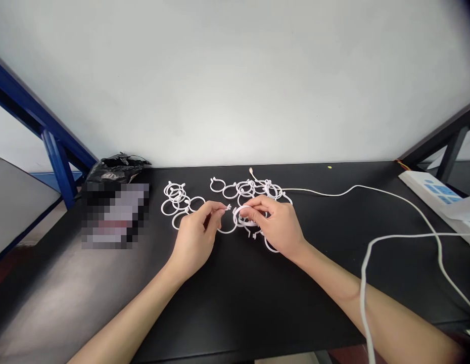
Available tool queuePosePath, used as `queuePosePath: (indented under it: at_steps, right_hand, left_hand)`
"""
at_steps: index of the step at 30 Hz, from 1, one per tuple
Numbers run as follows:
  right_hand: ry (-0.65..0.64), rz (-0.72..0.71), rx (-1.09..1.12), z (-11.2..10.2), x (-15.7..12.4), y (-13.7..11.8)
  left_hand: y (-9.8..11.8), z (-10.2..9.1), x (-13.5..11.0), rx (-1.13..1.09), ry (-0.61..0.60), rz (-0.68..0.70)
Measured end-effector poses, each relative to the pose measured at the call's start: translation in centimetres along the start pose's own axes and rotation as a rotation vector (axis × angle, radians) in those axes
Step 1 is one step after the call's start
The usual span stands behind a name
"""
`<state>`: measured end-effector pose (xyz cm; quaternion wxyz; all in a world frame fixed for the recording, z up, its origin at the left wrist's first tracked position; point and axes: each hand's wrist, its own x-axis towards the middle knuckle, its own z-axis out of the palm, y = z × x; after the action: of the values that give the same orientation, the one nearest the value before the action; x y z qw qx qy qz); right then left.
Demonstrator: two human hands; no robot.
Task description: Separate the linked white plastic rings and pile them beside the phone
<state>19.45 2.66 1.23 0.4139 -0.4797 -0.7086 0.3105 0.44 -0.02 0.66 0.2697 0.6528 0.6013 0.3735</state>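
Observation:
Thumb and forefinger of my left hand [195, 235] are pinched on a thin white open plastic ring [228, 232], whose small knobbed end pokes out past the fingertips. Close by on the right, my right hand [278, 222] is closed on a white plastic ring [240, 208]. Whether both hands grip one and the same ring cannot be made out. Behind and below the right hand lies a tangle of similar white rings [245, 188], partly covered by its fingers. More loose rings [175, 191] lie to the left, beyond the left hand.
A black table [235, 303] stretches to a pale wall [235, 86]. At the left is a crumpled black plastic bag [117, 167] beside a blurred-out item [115, 217]. White cable [366, 273] loops across my right forearm; a white and blue box [439, 192] sits far right.

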Motion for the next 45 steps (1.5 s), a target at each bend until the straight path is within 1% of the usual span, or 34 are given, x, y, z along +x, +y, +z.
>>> queuePosePath:
  at_steps: [4, 6, 9, 11, 13, 15, 17, 20, 22, 23, 25, 26, 28, 30, 31, 33, 35, 37, 40, 45]
  right_hand:
    - [0.041, 0.040, 0.006, -0.3, 0.1, -0.2]
    - [0.039, 0.088, 0.093, -0.3, 0.2, -0.2]
    - [-0.015, 0.168, 0.290, 0.0, 0.2, -0.2]
    - [-0.045, 0.194, 0.388, 0.2, 0.2, -0.2]
    - [-0.058, 0.209, 0.454, 0.3, 0.2, -0.2]
    - [-0.053, 0.219, 0.465, 0.2, 0.2, -0.1]
    - [-0.029, 0.198, 0.347, -0.1, 0.3, 0.1]
    - [0.019, 0.067, -0.057, -0.6, 0.4, 0.6]
    - [0.009, -0.027, -0.328, -0.8, 0.5, 1.0]
    - [-0.010, -0.067, -0.428, -0.9, 0.5, 1.1]
    - [-0.034, -0.145, -0.555, -0.9, 0.5, 1.1]
    - [-0.027, -0.194, -0.579, -0.9, 0.5, 1.0]
    - [0.009, -0.293, -0.549, -0.7, 0.2, 0.6]
    - [0.031, -0.339, -0.428, -0.3, -0.3, 0.1]
    - [0.022, -0.328, -0.352, 0.0, -0.6, -0.1]
    - [-0.016, -0.253, -0.228, 0.7, -1.1, -0.4]
    - [-0.029, -0.178, -0.159, 1.3, -1.4, -0.5]
    - [-0.011, -0.133, -0.112, 1.8, -1.5, -0.5]
    - [0.006, -0.094, -0.045, 2.0, -1.6, -0.6]
    - [-0.005, -0.097, 0.007, 1.9, -1.6, -0.6]
  left_hand:
    - [0.2, -0.1, 0.1, 0.004, -0.032, 0.005]
    - [0.3, 0.0, 0.1, 0.001, -0.036, 0.003]
    - [0.2, 0.1, 0.2, -0.001, -0.036, -0.014]
    - [0.1, 0.1, 0.2, 0.006, -0.032, -0.026]
    - [0.1, 0.2, 0.1, 0.017, -0.027, -0.027]
    - [0.0, 0.2, 0.1, 0.029, -0.023, -0.026]
    - [0.0, 0.1, 0.2, 0.038, -0.007, -0.026]
    - [0.1, 0.0, 0.2, 0.045, 0.059, -0.015]
    - [0.1, -0.1, 0.2, 0.045, 0.112, 0.003]
    - [0.1, -0.1, 0.1, 0.049, 0.136, 0.014]
    - [0.3, 0.0, 0.1, 0.064, 0.172, 0.035]
    - [0.3, 0.1, 0.1, 0.076, 0.188, 0.046]
    - [0.5, 0.3, 0.0, 0.098, 0.213, 0.064]
    - [0.6, 0.5, -0.1, 0.115, 0.232, 0.079]
    - [0.7, 0.6, -0.2, 0.119, 0.238, 0.085]
    - [0.8, 0.8, -0.3, 0.119, 0.242, 0.090]
    - [0.8, 0.8, -0.4, 0.111, 0.236, 0.087]
    - [0.9, 0.8, -0.6, 0.100, 0.227, 0.086]
    - [0.9, 0.9, -0.7, 0.083, 0.221, 0.092]
    - [0.8, 1.0, -0.7, 0.093, 0.221, 0.136]
